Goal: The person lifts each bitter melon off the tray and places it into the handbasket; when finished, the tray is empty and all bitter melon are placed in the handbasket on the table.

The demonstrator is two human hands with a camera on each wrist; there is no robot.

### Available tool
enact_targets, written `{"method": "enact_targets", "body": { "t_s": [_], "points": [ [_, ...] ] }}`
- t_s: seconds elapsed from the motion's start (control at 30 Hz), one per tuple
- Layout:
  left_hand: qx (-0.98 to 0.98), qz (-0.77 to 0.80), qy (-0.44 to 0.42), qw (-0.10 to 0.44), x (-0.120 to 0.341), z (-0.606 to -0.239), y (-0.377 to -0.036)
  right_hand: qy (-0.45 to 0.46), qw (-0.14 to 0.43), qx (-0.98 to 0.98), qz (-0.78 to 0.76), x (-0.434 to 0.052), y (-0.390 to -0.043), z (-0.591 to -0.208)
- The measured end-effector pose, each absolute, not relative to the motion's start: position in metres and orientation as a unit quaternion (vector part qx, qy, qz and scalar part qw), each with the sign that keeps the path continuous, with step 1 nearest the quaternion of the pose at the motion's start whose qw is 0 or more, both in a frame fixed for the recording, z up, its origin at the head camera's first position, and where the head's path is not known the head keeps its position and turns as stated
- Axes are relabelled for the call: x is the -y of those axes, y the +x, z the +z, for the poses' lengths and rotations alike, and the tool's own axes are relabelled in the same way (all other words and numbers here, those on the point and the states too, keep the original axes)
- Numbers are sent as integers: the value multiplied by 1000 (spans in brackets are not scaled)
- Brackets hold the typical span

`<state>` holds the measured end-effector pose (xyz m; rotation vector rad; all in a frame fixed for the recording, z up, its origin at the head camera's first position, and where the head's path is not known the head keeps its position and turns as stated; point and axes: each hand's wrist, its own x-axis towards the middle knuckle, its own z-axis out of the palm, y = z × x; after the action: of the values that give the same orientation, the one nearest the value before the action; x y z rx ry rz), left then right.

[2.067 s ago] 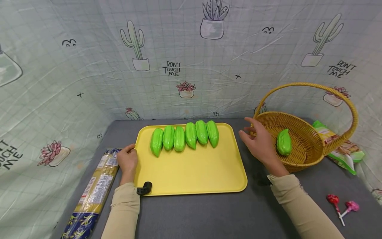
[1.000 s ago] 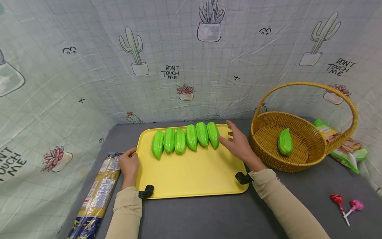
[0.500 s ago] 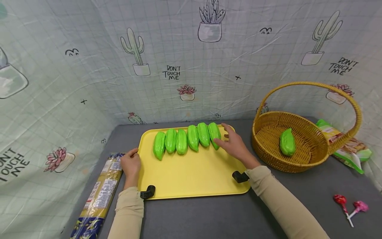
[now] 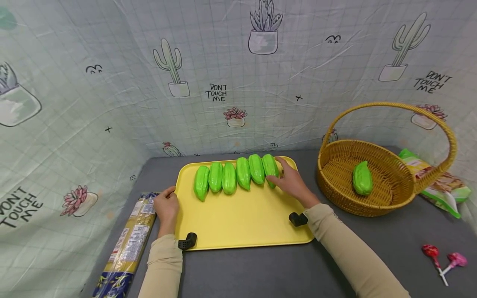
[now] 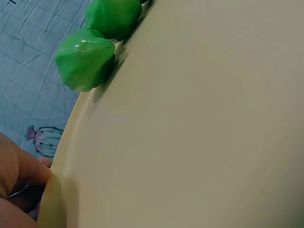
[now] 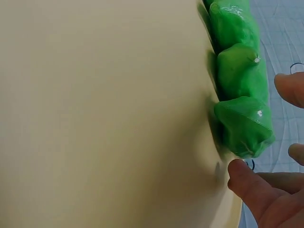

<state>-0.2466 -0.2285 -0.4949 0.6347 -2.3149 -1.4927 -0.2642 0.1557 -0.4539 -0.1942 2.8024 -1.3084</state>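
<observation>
Several glossy green ridged vegetables, like bitter melons, lie side by side along the far part of a yellow tray (image 4: 242,223). My left hand (image 4: 167,207) pinches the tray's left rim, as the left wrist view shows, close to the leftmost green vegetable (image 5: 85,59). At the row's other end, my right hand (image 4: 292,182) spreads thumb and fingers around the rightmost green vegetable (image 4: 270,167). In the right wrist view its thumb (image 6: 247,183) is right at that vegetable's side, and the other fingers are apart from it.
To the right stands a wicker basket (image 4: 335,203) with a tall handle and one green vegetable (image 4: 362,179) inside. A snack bag (image 4: 436,178) lies behind it, two lollipops (image 4: 443,260) nearer. Left of the tray lies a long pasta packet (image 4: 128,244).
My right hand has moved left from the basket's rim to the rightmost green vegetable on the tray. The left hand has stayed at the tray's left rim. The view has shifted slightly.
</observation>
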Motion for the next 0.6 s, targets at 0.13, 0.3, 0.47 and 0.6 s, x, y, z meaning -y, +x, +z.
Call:
{"method": "enact_targets", "body": {
  "t_s": [0.13,0.3,0.47,0.6],
  "points": [
    [813,-514,222,159,228,-495,-247,-60,30,-903,-424,-155,-267,-458],
    [814,-513,221,158,228,-496,-246,-58,39,-903,-423,-154,-269,-461],
    [814,-512,222,161,228,-496,-245,-57,29,-895,-442,-152,-270,-464],
    [816,-505,224,171,229,-495,-245,-54,24,-888,-456,-152,-271,-465]
  ]
}}
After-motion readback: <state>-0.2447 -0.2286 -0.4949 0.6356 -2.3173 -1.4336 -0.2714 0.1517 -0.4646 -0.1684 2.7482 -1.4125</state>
